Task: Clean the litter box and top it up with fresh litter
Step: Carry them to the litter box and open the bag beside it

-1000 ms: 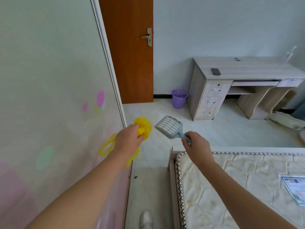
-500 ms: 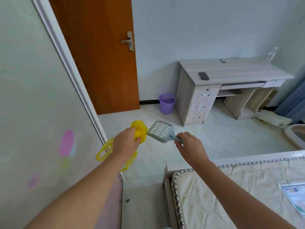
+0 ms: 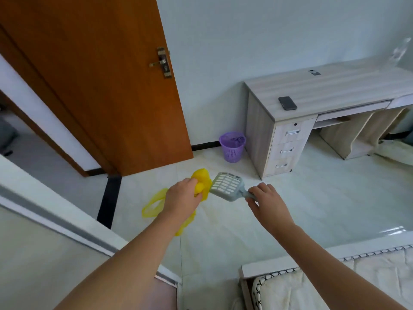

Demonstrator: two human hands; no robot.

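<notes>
My left hand is closed around a crumpled yellow plastic bag, whose handles hang in a loop to the left and below my wrist. My right hand grips the handle of a grey slotted litter scoop. The scoop's head points left and nearly touches the bag. Both are held out over the pale tiled floor. No litter box is in view.
An open brown door stands ahead left, with a doorway beyond. A purple mesh waste basket sits by a light wooden desk carrying a dark phone. A mattress corner lies at bottom right, a pale sliding panel at left.
My view has swung left and forward past the sliding panel, so the doorway now shows. Both hands keep the bag and scoop in the same hold, slightly closer together.
</notes>
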